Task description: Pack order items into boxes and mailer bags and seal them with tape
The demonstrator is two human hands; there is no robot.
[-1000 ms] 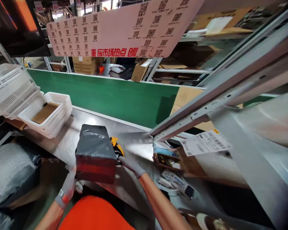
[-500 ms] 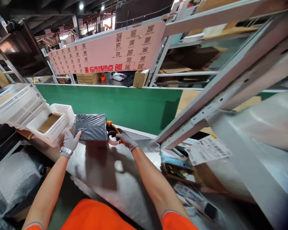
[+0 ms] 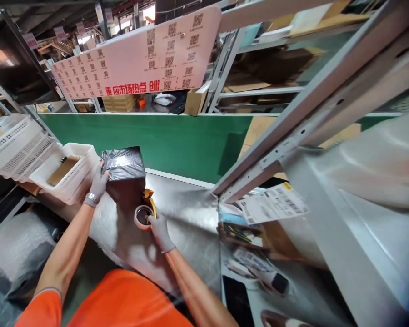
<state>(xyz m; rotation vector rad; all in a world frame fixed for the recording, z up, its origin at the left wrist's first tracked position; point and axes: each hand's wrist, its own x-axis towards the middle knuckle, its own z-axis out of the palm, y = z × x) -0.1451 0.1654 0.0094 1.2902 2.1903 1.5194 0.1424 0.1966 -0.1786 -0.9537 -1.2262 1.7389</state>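
Note:
A box wrapped in shiny black plastic [image 3: 124,165] is at the table's far side, slightly tilted. My gloved left hand [image 3: 99,181] grips its left edge, thumb on the near side and fingers partly hidden behind it. Whether the box's underside touches the metal table [image 3: 187,218] I cannot tell. In my gloved right hand [image 3: 159,231] is a tape dispenser [image 3: 143,217] with an orange-yellow frame and a roll of tape. The dispenser is held in front of the box and to its right, apart from it.
White perforated baskets [image 3: 68,190] stand on the left, one holding a piece of cardboard. Behind the table runs a green conveyor belt [image 3: 191,141]. A slanted metal post [image 3: 276,150] rises on the right. A label sheet [image 3: 274,204] and a small box of tools [image 3: 240,234] are beneath it.
My right hand has drawn the tape dispenser away from the box, toward me and to the left. The box has tilted in my left hand. The camera view has shifted.

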